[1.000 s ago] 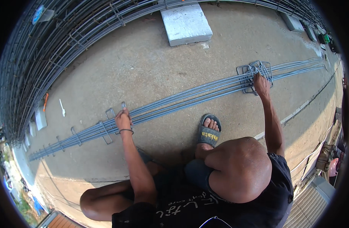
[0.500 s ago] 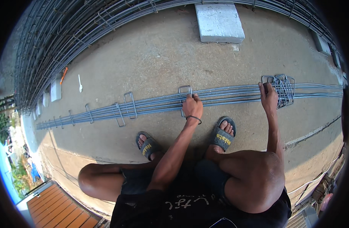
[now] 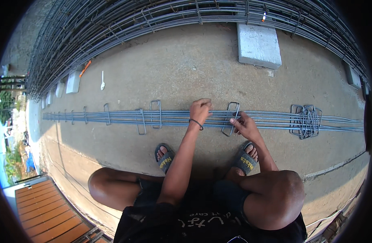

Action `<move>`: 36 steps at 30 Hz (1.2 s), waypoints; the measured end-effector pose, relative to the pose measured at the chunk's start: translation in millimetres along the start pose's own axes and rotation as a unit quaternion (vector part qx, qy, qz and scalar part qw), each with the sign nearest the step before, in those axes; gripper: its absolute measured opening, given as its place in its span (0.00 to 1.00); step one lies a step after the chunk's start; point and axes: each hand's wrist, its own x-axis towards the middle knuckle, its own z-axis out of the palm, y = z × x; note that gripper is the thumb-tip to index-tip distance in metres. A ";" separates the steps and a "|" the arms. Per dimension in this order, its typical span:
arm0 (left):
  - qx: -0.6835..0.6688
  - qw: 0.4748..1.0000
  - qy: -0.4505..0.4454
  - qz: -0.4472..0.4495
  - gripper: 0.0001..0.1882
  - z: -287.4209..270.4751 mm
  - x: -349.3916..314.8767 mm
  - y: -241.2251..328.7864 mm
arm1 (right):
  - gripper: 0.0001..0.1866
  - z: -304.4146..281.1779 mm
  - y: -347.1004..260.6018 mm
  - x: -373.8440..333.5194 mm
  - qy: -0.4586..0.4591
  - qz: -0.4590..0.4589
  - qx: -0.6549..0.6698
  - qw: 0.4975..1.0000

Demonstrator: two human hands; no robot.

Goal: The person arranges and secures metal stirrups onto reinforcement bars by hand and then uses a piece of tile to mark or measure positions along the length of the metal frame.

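Rebar cage stack (image 3: 125, 20) runs along the far edge, bars too many to count. Concrete blocks: 1 big (image 3: 259, 45), approx 4 smaller at left, fisheye blurs them. Long bar bundle (image 3: 271, 119) lies flat on the slab, approx 5-6 bars. Stirrups: loose bunch (image 3: 305, 120) at right, ~8 spaced along the bundle.

Left hand (image 3: 200, 110) closed round the bars, steadying. Right hand (image 3: 244, 126) pinches stirrup (image 3: 230, 118) w/ fingertips, just right of the left hand. Judgement: keep the stirrup square to the bars, match spacing to its neighbours, hold the bundle tight.
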 end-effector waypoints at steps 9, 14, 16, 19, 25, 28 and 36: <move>0.468 0.780 0.414 0.035 0.18 -163.6 1.3 -51.7 | 0.16 46.8 -0.2 0.8 0.185 -0.015 -0.203 0.961; 0.419 0.813 0.400 0.057 0.12 -157.4 6.7 -58.0 | 0.16 35.9 20.1 1.1 0.186 -0.045 -0.207 0.959; 0.362 0.855 0.365 0.069 0.08 -136.6 7.4 -46.8 | 0.16 30.2 21.6 3.3 0.184 -0.041 -0.206 0.960; 0.418 0.861 0.230 0.175 0.07 -40.9 -14.0 -41.7 | 0.15 27.3 28.6 3.3 0.201 -0.051 -0.214 0.955; 0.381 0.902 0.109 0.168 0.10 -1.2 -38.8 -49.0 | 0.16 22.2 30.8 0.3 0.177 -0.042 -0.213 0.960; 0.325 0.868 0.321 0.195 0.13 -57.5 -10.2 -15.8 | 0.18 23.7 24.8 -1.6 0.170 -0.039 -0.203 0.964; 0.424 0.745 0.510 -0.074 0.28 -224.9 32.6 -38.0 | 0.18 23.6 13.9 -0.9 0.165 -0.022 -0.209 0.964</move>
